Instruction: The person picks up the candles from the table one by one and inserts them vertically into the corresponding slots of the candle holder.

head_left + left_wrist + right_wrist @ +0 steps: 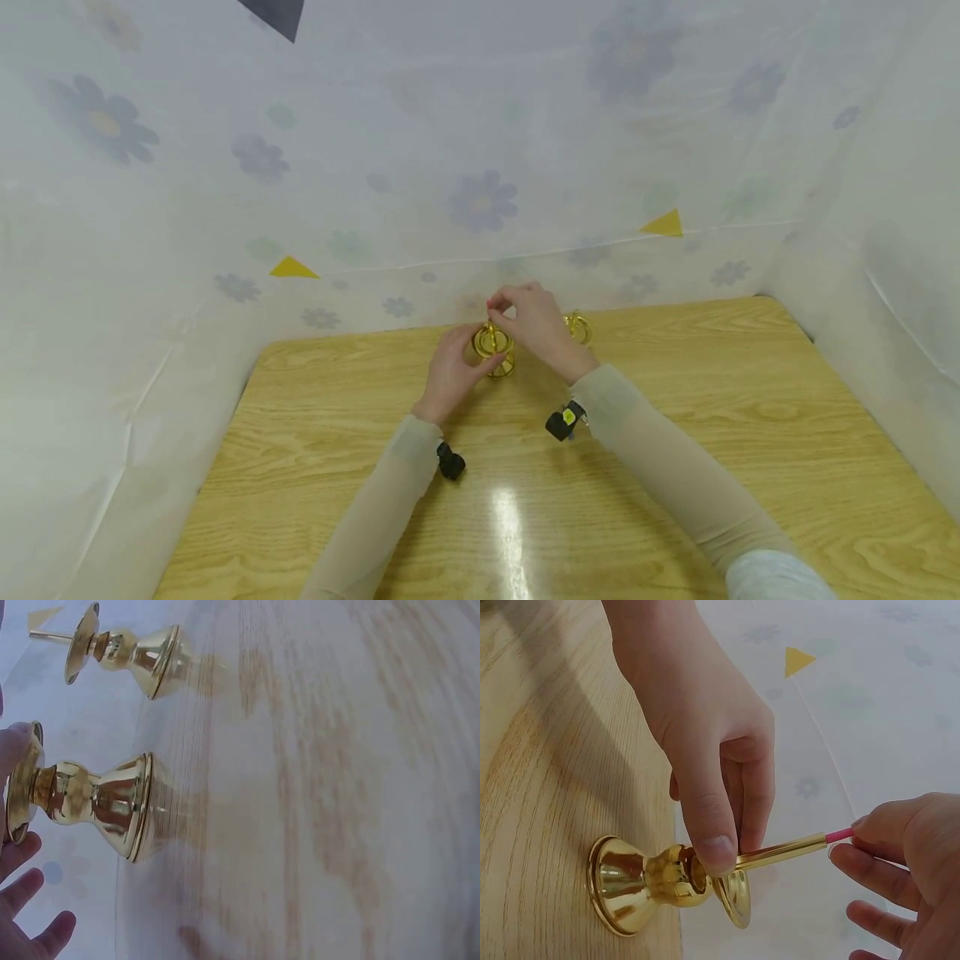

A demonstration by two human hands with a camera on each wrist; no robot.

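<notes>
Both hands meet over the nearer brass candlestick [493, 350] at the far edge of the wooden table [675, 467]. My left hand [450, 375] grips its neck, thumb and fingers curled just under the drip pan; my right hand [900, 862] pinches the pink tip of a thin gold rod [784, 851] whose other end sits at the candlestick's socket. I judge the rod is partly seated, though I cannot tell how deep, since the left thumb [712, 847] covers the joint. A second candlestick [124, 649] stands just beyond, already carrying its own rod. From the head view both holders are tiny and half hidden by my hands, and the flowered sheet [480, 200] behind washes out the detail.
</notes>
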